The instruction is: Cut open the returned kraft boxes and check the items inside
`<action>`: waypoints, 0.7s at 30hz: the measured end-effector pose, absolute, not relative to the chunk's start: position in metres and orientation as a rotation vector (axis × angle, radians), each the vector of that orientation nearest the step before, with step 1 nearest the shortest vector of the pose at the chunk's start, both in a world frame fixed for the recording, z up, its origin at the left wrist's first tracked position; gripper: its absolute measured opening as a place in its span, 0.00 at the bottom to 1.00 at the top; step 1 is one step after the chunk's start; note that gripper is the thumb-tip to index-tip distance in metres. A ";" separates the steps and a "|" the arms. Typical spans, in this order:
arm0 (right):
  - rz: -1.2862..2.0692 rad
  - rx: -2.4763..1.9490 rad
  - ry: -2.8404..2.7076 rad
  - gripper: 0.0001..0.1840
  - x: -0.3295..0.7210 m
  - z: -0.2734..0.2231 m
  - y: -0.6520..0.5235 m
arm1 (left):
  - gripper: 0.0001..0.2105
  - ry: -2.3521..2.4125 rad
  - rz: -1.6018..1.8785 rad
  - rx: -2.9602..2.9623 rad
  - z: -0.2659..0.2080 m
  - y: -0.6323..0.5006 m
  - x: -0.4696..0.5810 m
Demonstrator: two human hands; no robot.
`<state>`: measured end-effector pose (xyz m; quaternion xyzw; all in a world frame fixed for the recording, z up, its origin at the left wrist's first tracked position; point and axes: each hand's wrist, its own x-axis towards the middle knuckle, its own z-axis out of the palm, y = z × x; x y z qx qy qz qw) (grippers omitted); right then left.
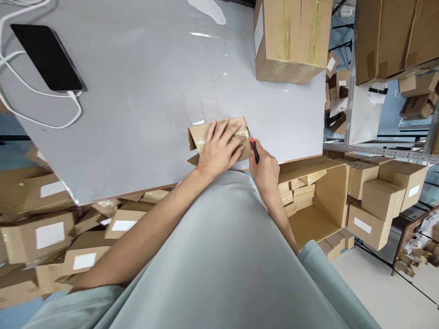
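A small cardboard box (195, 133) with shiny tape lies at the front edge of the grey table. Its left end has flaps standing apart. My left hand (219, 148) rests flat on top of it, fingers spread and pointing away from me. At the box's right end, my right hand (265, 167) grips a red and black box cutter (254, 151). The blade side of the cutter meets the box's right edge; how deep it goes I cannot tell.
A black phone (48, 57) with a white cable lies at the table's left. A larger taped carton (291, 41) stands at the back right. Below the right edge is an open carton (331, 196) holding small boxes. Labelled boxes (50, 235) pile up at lower left.
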<state>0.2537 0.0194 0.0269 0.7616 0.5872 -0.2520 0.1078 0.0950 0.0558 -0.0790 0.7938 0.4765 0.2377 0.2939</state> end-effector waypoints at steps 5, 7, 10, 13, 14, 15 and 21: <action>-0.662 2.200 1.600 0.30 0.236 0.039 0.020 | 0.18 1.262 0.655 2.041 -0.076 0.055 0.097; -0.670 2.185 1.575 0.30 0.230 0.042 0.027 | 0.17 1.261 0.665 1.999 -0.074 0.056 0.098; -0.687 2.174 1.553 0.28 0.223 0.048 0.039 | 0.17 1.253 0.677 1.964 -0.073 0.058 0.098; -0.687 2.170 1.525 0.26 0.220 0.058 0.044 | 0.18 1.238 0.684 1.967 -0.073 0.057 0.099; -0.686 2.168 1.508 0.25 0.220 0.062 0.044 | 0.17 1.234 0.684 1.965 -0.073 0.056 0.099; -0.687 2.165 1.487 0.25 0.220 0.065 0.042 | 0.17 1.229 0.682 1.962 -0.073 0.054 0.100; -0.666 2.174 1.450 0.22 0.220 0.068 0.039 | 0.17 1.226 0.695 1.943 -0.072 0.046 0.106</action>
